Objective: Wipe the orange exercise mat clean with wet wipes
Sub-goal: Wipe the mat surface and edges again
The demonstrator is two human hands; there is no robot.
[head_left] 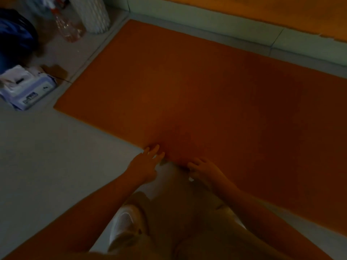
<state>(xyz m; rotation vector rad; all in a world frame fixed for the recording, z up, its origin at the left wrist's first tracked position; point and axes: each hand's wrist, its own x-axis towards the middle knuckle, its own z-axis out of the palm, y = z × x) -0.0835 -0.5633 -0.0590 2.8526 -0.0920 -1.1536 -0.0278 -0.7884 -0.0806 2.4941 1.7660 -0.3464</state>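
Observation:
The orange exercise mat (197,87) lies flat on the pale floor and runs from the upper left to the right edge. My left hand (145,165) reaches to the mat's near edge with straight, spread fingers and holds nothing. My right hand (203,170) rests at the same near edge, its fingers loosely bent on the mat, with nothing seen in it. A pack of wet wipes (28,89), white and lilac, lies on the floor off the mat's left corner, far from both hands.
A white ribbed cylinder (90,14), a clear plastic bottle (68,29) and a dark blue bag (15,36) stand at the upper left. A pale skirting (225,30) under an orange wall borders the mat's far side. My knees and a white shoe (125,228) are below.

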